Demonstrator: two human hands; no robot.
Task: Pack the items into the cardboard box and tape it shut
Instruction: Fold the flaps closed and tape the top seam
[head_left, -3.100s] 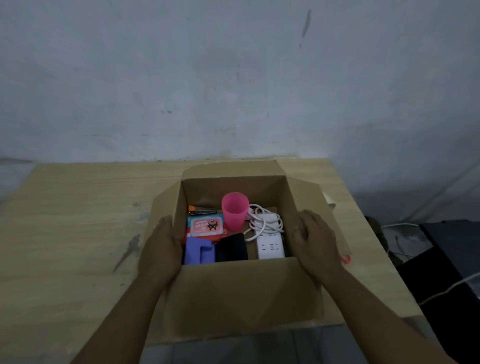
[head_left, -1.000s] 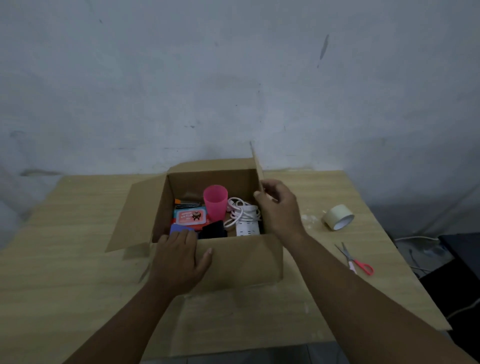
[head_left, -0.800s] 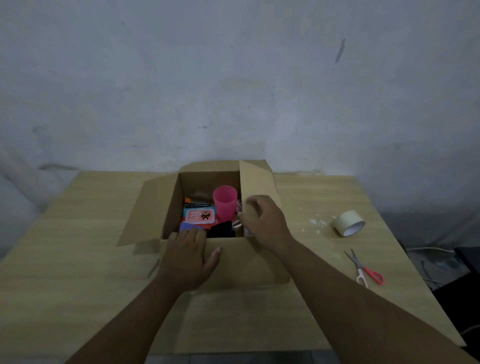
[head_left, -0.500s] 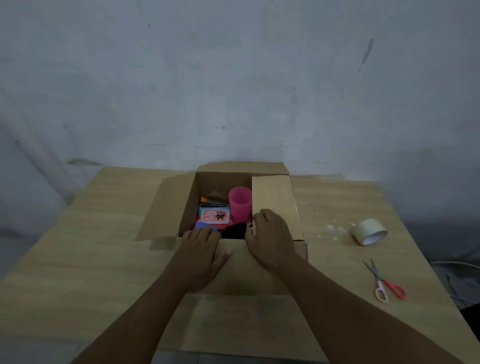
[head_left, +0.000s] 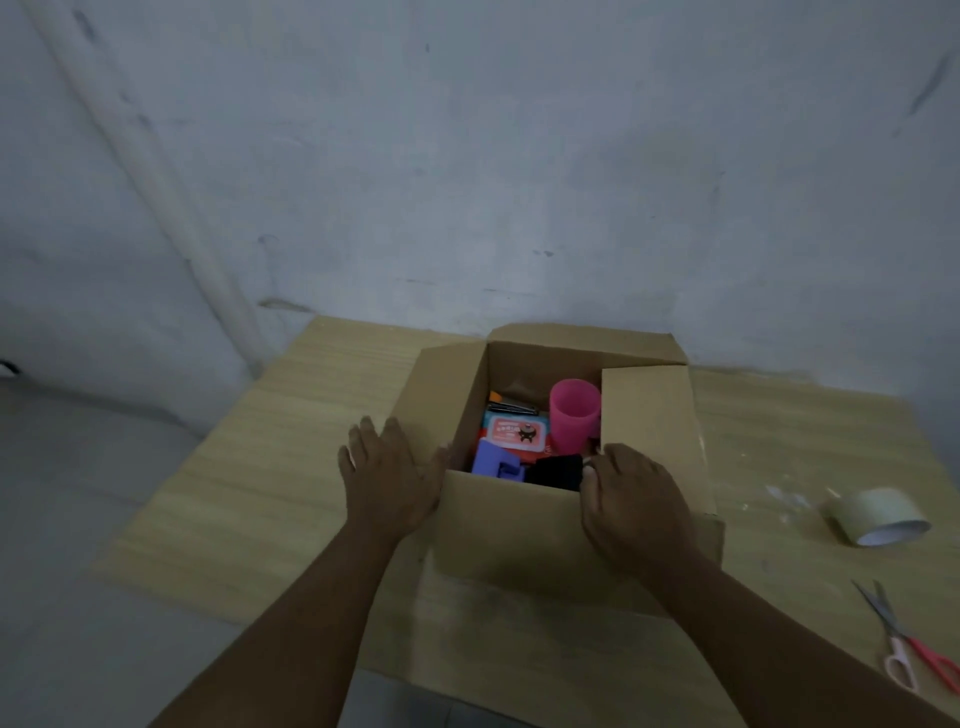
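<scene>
Right flap (head_left: 649, 415) is now being held down over the cardboard box (head_left: 509, 525), mid-desk (head_left: 260, 493), by the right hand (head_left: 636, 512), fingers (head_left: 597, 470) curled at its edge. Left hand (head_left: 387, 486), moved off the front wall, is being laid flat and spread on the left flap (head_left: 436, 395). Likely being folded next.

Cardboard box (head_left: 509, 525): brown, upright, top part open. Right flap (head_left: 649, 426) folded in over opening. Left flap (head_left: 441, 395) splayed outward. Back flap (head_left: 582, 343) tilted back.
Inside: pink cup (head_left: 574, 415) upright, just beside right flap's edge. Pink wipes pack (head_left: 514, 431) left of cup. Purple item (head_left: 493, 465) and black item (head_left: 556, 470) against front wall.
Tape roll (head_left: 878, 517): beige, on its side, right of box, well apart.
</scene>
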